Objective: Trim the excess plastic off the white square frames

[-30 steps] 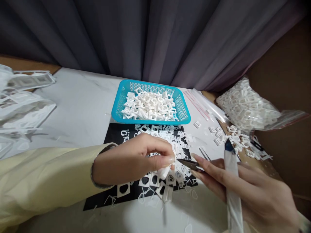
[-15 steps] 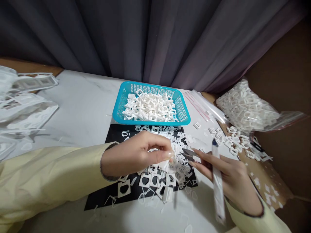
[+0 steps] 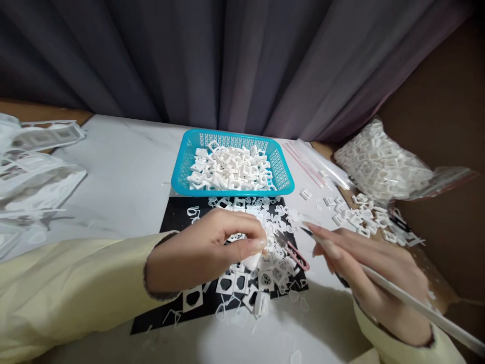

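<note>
My left hand [image 3: 212, 250] is closed over the scrap pile, thumb and fingertips pinched on a small white plastic piece [image 3: 253, 260], mostly hidden by them. To the right, my right hand [image 3: 373, 273] holds a long, slim, white-handled tool [image 3: 401, 292] like a pen. Its narrow dark tip points left, and I cannot make out its exact kind. Between the hands, thread snips [image 3: 297, 255] with pink handles lie on the pile, blades toward my left hand. White square frames [image 3: 193, 299] and thin trimmings are spread over a black mat [image 3: 151, 318].
Behind the mat stands a blue basket [image 3: 233, 193] filled with white pieces. A clear bag [image 3: 382, 162] of white pieces lies at right, near loose white parts [image 3: 356, 218] and flat plastic bags [image 3: 322, 164]. White lattice-like frames [image 3: 41, 177] are heaped at left. A grey curtain [image 3: 242, 65] hangs behind.
My right hand has put the snips down on the pile and turned the white-handled tool into a pen-like grip, tip to the left. My left hand still pinches the white piece.
</note>
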`<state>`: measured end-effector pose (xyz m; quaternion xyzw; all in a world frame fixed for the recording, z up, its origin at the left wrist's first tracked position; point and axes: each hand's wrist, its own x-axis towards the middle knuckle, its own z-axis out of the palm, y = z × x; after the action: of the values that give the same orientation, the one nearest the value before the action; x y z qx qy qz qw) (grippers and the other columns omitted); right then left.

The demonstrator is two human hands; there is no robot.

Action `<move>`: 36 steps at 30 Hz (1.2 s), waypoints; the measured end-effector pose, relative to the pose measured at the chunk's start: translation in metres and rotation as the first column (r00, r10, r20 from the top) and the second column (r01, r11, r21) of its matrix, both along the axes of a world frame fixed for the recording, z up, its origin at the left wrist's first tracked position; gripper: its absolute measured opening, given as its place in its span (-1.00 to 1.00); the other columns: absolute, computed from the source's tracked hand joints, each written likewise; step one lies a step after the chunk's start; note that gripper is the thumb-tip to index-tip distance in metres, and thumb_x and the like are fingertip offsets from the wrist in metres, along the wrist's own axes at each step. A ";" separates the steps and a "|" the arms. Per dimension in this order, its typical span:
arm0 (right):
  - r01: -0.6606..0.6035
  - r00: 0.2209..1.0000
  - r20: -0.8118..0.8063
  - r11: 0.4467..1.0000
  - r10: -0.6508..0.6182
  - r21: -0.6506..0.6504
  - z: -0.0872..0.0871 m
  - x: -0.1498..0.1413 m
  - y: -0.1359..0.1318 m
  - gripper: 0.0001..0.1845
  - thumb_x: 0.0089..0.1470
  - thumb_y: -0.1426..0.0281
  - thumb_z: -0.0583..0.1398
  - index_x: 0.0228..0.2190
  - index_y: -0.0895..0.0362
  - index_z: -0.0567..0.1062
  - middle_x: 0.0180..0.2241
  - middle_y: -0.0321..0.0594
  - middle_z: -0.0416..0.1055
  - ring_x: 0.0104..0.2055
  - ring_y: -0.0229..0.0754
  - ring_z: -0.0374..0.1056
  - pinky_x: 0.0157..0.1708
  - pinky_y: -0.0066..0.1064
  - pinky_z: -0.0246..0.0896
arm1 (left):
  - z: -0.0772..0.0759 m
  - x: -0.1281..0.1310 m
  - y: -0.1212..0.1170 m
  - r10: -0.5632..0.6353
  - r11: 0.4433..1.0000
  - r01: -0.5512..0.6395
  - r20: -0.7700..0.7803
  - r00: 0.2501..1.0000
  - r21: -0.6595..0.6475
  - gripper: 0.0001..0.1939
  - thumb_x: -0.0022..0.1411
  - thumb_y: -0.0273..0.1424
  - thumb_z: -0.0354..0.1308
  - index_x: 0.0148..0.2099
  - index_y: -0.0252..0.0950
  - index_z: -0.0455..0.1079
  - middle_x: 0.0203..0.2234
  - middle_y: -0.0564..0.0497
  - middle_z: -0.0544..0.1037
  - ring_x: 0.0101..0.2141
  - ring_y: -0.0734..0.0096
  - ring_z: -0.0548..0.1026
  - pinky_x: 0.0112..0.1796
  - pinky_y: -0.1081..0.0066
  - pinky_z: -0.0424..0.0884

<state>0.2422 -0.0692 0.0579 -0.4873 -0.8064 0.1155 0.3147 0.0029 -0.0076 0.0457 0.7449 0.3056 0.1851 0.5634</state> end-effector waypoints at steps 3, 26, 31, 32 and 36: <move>0.001 0.983 -0.183 0.994 -0.021 -0.109 0.013 -0.019 -0.003 -0.71 0.07 0.46 0.19 -0.11 0.07 0.43 -0.50 -0.33 0.50 -0.64 -0.37 0.34 -0.66 -0.57 0.25 | 0.001 0.000 0.000 0.018 1.000 -0.018 -0.003 1.000 -0.021 -0.74 0.26 -0.39 -0.07 -0.34 -0.33 0.41 -0.36 0.03 0.47 -0.33 0.44 0.37 -0.29 0.47 0.25; -0.207 0.977 0.018 0.973 0.210 -0.103 0.012 -0.038 0.020 -0.79 0.07 0.50 0.17 -0.58 0.14 0.34 -0.34 -0.21 0.52 -0.54 -0.36 0.36 -0.60 -0.58 0.24 | -0.002 -0.003 0.004 0.130 0.988 -0.128 0.010 0.992 -0.090 -0.77 0.25 -0.38 -0.07 -0.37 -0.29 0.38 -0.39 0.06 0.45 -0.33 0.42 0.35 -0.31 0.43 0.24; -0.179 0.979 0.085 0.982 0.184 -0.063 0.011 -0.039 0.017 -0.77 0.08 0.49 0.16 -0.57 0.13 0.27 -0.29 -0.24 0.51 -0.63 -0.43 0.16 -0.64 -0.56 0.14 | 0.000 -0.003 0.004 0.132 0.988 -0.132 -0.003 0.991 -0.081 -0.74 0.26 -0.37 -0.08 -0.33 -0.29 0.41 -0.37 0.04 0.48 -0.31 0.39 0.37 -0.28 0.40 0.26; -0.175 0.980 0.089 0.983 0.180 -0.063 0.012 -0.040 0.017 -0.77 0.09 0.49 0.16 -0.57 0.12 0.27 -0.28 -0.25 0.51 -0.63 -0.43 0.16 -0.64 -0.55 0.14 | 0.001 -0.003 0.004 0.133 0.988 -0.132 -0.004 0.991 -0.082 -0.74 0.26 -0.36 -0.08 -0.33 -0.30 0.41 -0.37 0.03 0.48 -0.31 0.38 0.38 -0.28 0.40 0.26; -0.208 0.974 0.081 0.976 0.213 -0.060 0.014 -0.041 0.018 -0.84 0.11 0.51 0.13 -0.51 0.12 0.33 -0.26 -0.23 0.51 -0.57 -0.40 0.29 -0.59 -0.55 0.23 | 0.001 -0.001 0.006 0.140 0.986 -0.140 -0.002 0.990 -0.090 -0.73 0.25 -0.34 -0.07 -0.33 -0.31 0.41 -0.37 0.02 0.49 -0.32 0.37 0.38 -0.29 0.40 0.27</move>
<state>0.2008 -0.0510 0.0720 -0.4114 -0.8633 0.1473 0.2526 0.0019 -0.0014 0.0462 0.6950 0.3640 0.2118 0.5828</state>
